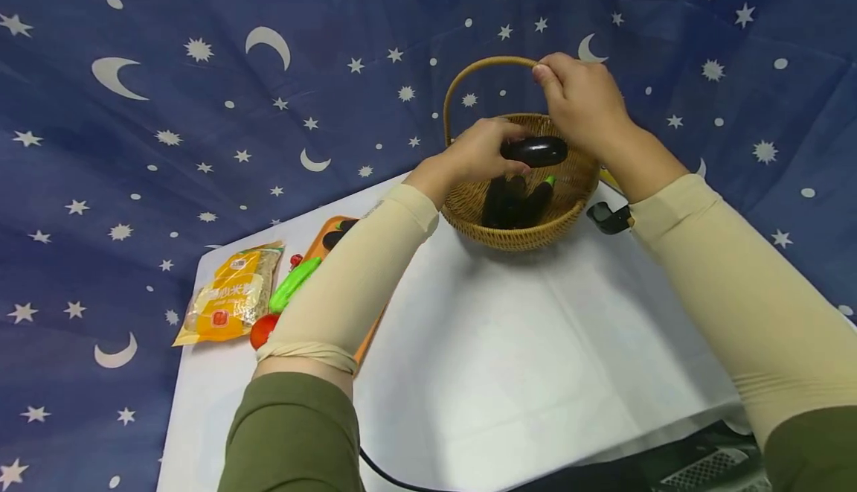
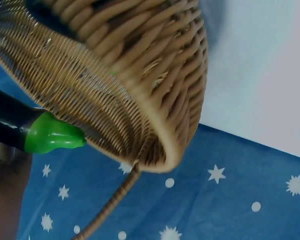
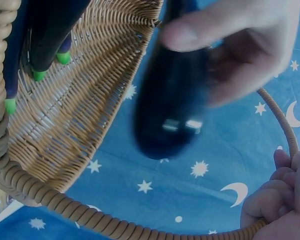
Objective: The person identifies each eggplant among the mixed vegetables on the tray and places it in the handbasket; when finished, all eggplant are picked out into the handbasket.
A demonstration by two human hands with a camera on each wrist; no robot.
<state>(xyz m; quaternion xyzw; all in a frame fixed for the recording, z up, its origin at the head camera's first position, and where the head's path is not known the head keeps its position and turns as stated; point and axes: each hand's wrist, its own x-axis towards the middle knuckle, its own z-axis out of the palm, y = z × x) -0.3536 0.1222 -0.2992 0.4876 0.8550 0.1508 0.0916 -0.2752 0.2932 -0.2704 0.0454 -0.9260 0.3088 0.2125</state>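
Observation:
My left hand (image 1: 483,151) holds a dark, glossy eggplant (image 1: 538,151) over the wicker basket (image 1: 515,237). Its green stem end (image 2: 52,135) shows in the left wrist view, beside the basket's rim. With curled fingers my right hand (image 1: 584,97) grips the arched basket handle (image 1: 492,62) on its right side. Inside the basket lie several more dark eggplants (image 3: 52,30) with green tips; in the head view they are in shadow at the bottom.
Left on the white table (image 1: 509,343) are a yellow food packet (image 1: 230,295), a green vegetable (image 1: 294,283), a red round item (image 1: 263,330) and an orange tray (image 1: 368,344) partly hidden by my left forearm. Behind hangs a blue star-patterned cloth (image 1: 361,23). A black cable (image 1: 395,480) runs along the front.

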